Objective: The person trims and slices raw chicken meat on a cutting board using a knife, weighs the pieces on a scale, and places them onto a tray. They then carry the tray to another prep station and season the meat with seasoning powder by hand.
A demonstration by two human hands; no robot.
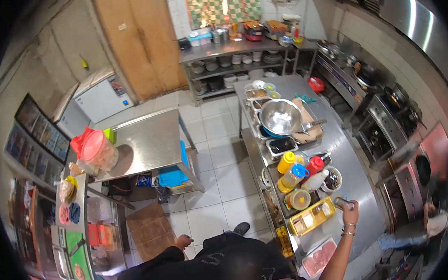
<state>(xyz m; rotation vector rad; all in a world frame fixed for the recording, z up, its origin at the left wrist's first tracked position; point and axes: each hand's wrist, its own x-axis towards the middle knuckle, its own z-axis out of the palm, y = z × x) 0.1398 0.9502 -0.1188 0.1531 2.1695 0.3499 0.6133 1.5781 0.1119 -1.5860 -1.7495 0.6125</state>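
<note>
My right hand is closed round a small shaker-like container above the steel table, just right of a yellow divided tray. Below that tray lies a white tray of pink meat. Beyond my hand stand a tub of dark contents, a red-capped bottle, a yellow bottle and a blue-capped bottle. My left hand hangs low beside my body over the floor, its fingers partly curled and too small to read clearly.
A large steel bowl sits farther up the table. On the left are another steel table with a pink-lidded bucket and a green cutting board with a knife. Stoves line the right wall. Another person is at the far right.
</note>
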